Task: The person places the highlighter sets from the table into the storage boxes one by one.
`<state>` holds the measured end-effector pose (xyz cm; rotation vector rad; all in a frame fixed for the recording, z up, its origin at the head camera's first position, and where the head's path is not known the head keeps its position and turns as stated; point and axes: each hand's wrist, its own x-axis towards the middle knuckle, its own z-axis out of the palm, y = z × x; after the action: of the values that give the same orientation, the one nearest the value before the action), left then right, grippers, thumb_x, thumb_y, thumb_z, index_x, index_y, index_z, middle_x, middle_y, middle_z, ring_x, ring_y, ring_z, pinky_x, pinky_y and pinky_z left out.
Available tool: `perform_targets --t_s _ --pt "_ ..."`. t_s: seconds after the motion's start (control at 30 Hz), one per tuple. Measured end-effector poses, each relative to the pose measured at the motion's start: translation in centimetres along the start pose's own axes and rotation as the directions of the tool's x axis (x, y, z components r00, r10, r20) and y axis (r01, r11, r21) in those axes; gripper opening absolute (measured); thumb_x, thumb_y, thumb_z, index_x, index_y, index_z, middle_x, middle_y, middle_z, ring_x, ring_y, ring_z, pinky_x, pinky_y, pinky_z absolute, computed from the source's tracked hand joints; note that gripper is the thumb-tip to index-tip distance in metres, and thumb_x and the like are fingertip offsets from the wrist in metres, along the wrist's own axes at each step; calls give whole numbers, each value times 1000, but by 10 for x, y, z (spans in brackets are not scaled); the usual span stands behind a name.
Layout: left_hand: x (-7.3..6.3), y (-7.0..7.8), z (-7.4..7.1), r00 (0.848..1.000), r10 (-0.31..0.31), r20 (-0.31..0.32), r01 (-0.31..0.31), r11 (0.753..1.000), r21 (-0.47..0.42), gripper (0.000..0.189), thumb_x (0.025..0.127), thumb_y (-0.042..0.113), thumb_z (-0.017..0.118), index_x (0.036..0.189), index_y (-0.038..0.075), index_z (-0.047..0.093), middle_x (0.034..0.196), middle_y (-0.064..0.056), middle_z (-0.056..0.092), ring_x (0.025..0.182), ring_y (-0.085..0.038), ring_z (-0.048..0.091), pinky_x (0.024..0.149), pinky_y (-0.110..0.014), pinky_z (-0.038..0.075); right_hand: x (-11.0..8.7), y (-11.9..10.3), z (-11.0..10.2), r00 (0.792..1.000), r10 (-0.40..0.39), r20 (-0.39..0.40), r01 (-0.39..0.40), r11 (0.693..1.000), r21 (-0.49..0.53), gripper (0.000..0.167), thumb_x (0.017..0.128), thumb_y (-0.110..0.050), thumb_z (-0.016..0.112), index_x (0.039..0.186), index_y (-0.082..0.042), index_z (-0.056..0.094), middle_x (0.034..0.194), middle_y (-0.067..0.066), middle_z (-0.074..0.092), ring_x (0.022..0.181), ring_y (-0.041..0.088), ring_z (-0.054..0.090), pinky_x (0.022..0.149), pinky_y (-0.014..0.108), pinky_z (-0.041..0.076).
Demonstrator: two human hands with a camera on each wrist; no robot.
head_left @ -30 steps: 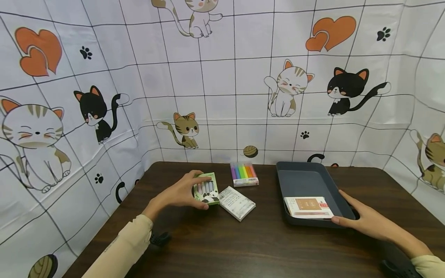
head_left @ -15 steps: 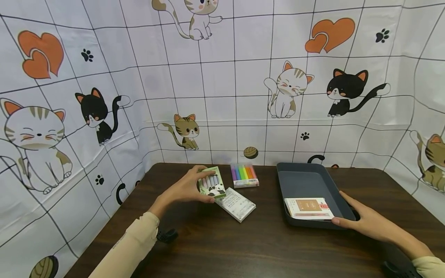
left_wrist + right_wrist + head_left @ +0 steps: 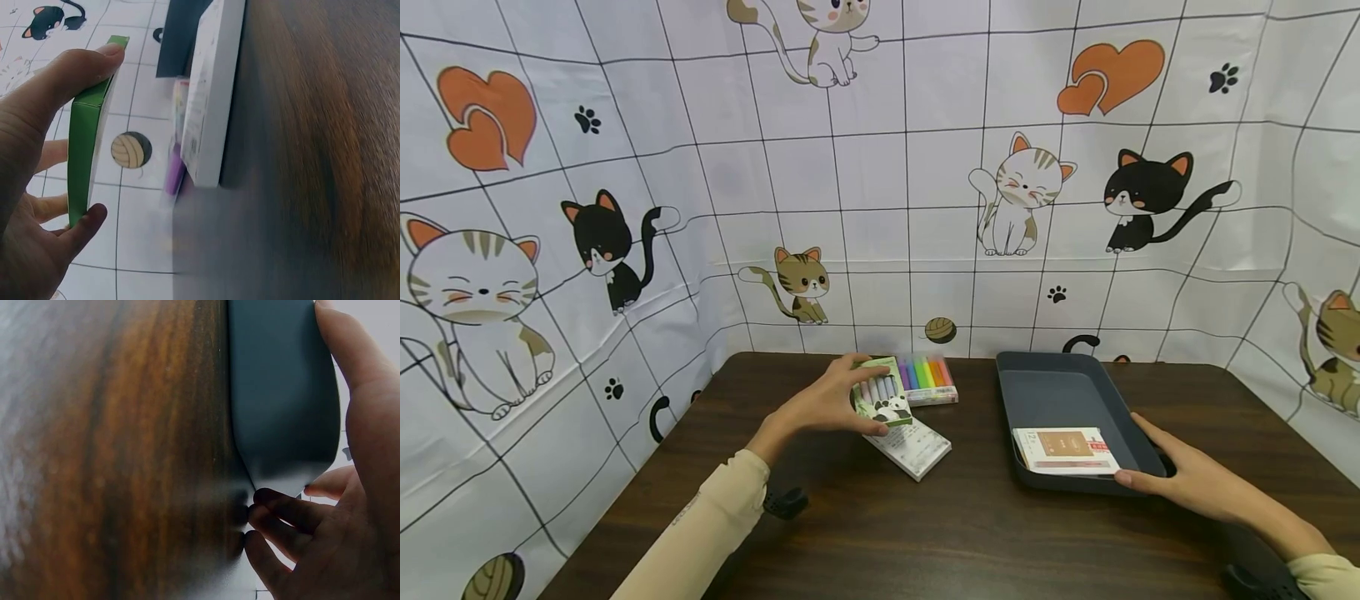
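Note:
My left hand (image 3: 827, 402) holds a small green panda-print box (image 3: 883, 393) by its edges, between thumb and fingers. A row of pale sticks, markers or crayons, shows on its front. In the left wrist view, the green box (image 3: 84, 144) is seen edge-on, raised off the table. Below and behind it lies a white box with printed text (image 3: 917, 450), partly covered in the head view. My right hand (image 3: 1195, 475) grips the near right corner of a dark grey tray (image 3: 1060, 387). Its thumb is on the rim and the fingers are at the outer side (image 3: 281, 394).
A clear pack of rainbow-coloured markers (image 3: 931, 382) lies behind the green box, which overlaps it in view. Inside the tray's near end is a white-and-tan box or booklet (image 3: 1067, 450). The dark wooden table (image 3: 940, 533) meets a cat-print cloth (image 3: 880, 208) at the back.
The left hand has carried the green box to the right and slightly up, over the white box and towards the marker pack. The right hand and tray have stayed put.

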<state>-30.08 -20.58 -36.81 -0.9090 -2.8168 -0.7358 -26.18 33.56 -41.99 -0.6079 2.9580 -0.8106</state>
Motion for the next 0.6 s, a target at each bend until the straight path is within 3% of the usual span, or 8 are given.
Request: perform_targets --t_s 0.33,0.6 --pt "14 10 12 1000 21 -4 -21 999 45 95 74 57 86 154 21 48 159 -17 26 142 -38 24 107 -59 33 0 1 0 1000 -3 1 3 1000 0 99 95 -45 70 163 -3 12 150 42 29 128 64 37 87 71 40" --pt "29 32 17 999 46 7 -46 998 47 98 73 59 85 155 21 47 158 -16 26 142 -36 24 106 -56 36 1 0 0 1000 -6 -1 6 1000 3 99 94 -45 70 162 -2 13 150 43 29 128 63 38 87 71 40"
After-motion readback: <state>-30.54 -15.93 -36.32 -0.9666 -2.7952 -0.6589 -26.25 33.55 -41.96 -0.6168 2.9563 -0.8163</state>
